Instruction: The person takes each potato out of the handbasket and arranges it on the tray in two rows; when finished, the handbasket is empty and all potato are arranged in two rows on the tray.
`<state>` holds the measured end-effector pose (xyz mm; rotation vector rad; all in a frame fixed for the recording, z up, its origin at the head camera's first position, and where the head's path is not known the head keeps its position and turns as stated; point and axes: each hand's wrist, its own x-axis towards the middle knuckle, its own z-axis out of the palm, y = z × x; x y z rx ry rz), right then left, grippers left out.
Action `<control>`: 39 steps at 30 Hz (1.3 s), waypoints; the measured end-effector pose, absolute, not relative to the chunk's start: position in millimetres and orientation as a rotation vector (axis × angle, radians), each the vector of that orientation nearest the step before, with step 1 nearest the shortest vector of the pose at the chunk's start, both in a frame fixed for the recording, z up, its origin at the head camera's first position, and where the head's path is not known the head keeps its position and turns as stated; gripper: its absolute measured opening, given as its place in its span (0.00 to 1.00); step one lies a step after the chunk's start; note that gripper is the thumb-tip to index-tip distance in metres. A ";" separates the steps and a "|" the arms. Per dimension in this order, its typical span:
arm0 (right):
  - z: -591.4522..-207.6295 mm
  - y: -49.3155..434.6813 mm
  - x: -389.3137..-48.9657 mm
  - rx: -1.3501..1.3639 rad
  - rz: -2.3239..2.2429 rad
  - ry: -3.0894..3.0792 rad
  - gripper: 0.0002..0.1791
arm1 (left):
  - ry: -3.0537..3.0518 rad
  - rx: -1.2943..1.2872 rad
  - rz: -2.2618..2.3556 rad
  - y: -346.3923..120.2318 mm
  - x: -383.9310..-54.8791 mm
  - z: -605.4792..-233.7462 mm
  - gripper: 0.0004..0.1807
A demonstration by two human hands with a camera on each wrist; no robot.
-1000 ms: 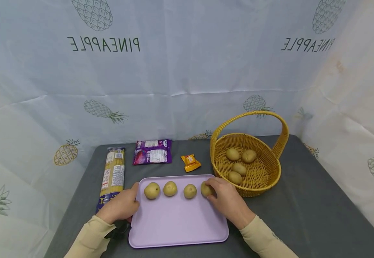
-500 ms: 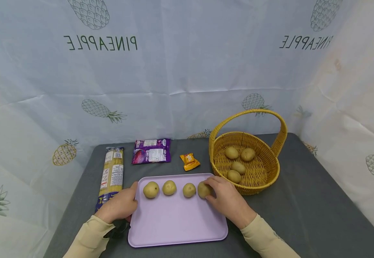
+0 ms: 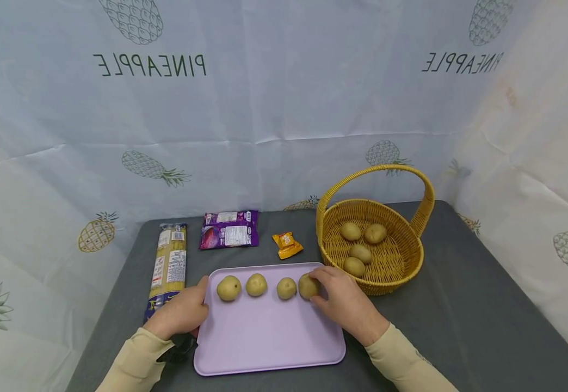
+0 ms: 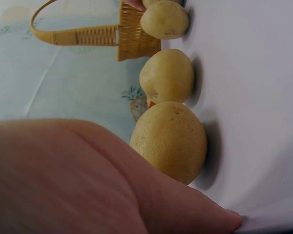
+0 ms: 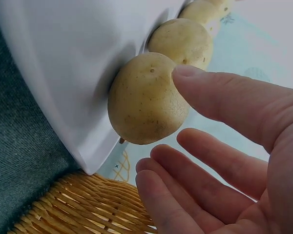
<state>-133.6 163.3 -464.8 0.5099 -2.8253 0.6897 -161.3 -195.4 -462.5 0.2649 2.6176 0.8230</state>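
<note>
A lilac tray (image 3: pixel 269 337) lies at the front of the table with a row of potatoes along its far side. My left hand (image 3: pixel 183 310) grips the tray's left edge, its thumb on the rim in the left wrist view; its other fingers are mostly hidden. At the row's right end sits a potato (image 3: pixel 308 286), resting on the tray beside another potato (image 3: pixel 286 288). My right hand (image 3: pixel 345 302) is around its right side. In the right wrist view the thumb overlaps this potato (image 5: pixel 146 100), while the other fingers are spread loosely, apparently just off it.
A yellow wicker basket (image 3: pixel 399 267) holding several potatoes stands at the tray's far right corner. Behind the tray lie a purple packet (image 3: pixel 230 230) and a small orange packet (image 3: pixel 287 245). A pack of spaghetti (image 3: pixel 168 267) lies left of the tray.
The rightmost potato has shifted slightly left, closer to its neighbour, with my right hand at it. My left hand has stayed on the tray's edge. The head view has drifted a little.
</note>
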 end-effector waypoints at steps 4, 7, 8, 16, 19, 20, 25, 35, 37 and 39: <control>-464.3 165.0 -133.9 0.524 0.697 -2.817 0.23 | 2.648 0.320 0.751 -195.0 -163.5 -461.1 0.41; -461.3 167.0 -133.6 0.571 0.705 -2.806 0.23 | 2.662 0.337 0.718 -195.2 -164.2 -460.6 0.41; -459.4 168.4 -133.6 0.595 0.712 -2.799 0.24 | 2.660 0.336 0.715 -195.4 -164.3 -460.8 0.41; -413.0 212.8 -141.0 0.657 0.834 -2.791 0.23 | 2.634 0.301 0.752 -194.5 -163.2 -462.3 0.42; -388.9 244.7 -158.0 0.617 0.866 -2.840 0.23 | 2.629 0.295 0.759 -195.1 -163.3 -462.2 0.42; -382.0 256.1 -165.5 0.594 0.886 -2.868 0.24 | 2.635 0.304 0.744 -195.7 -163.6 -462.5 0.42; -366.3 304.6 -205.5 0.447 0.932 -3.043 0.27 | 2.662 0.341 0.690 -198.3 -164.4 -464.5 0.42; -387.2 335.8 -246.7 0.387 0.926 -3.214 0.30 | 2.595 0.267 0.820 -197.3 -160.5 -468.7 0.43; -390.3 336.4 -250.2 0.360 0.949 -3.224 0.30 | 2.614 0.276 0.794 -197.3 -161.8 -468.1 0.43; -393.5 336.7 -253.3 0.325 0.981 -3.236 0.31 | 2.644 0.305 0.751 -197.9 -163.2 -467.9 0.43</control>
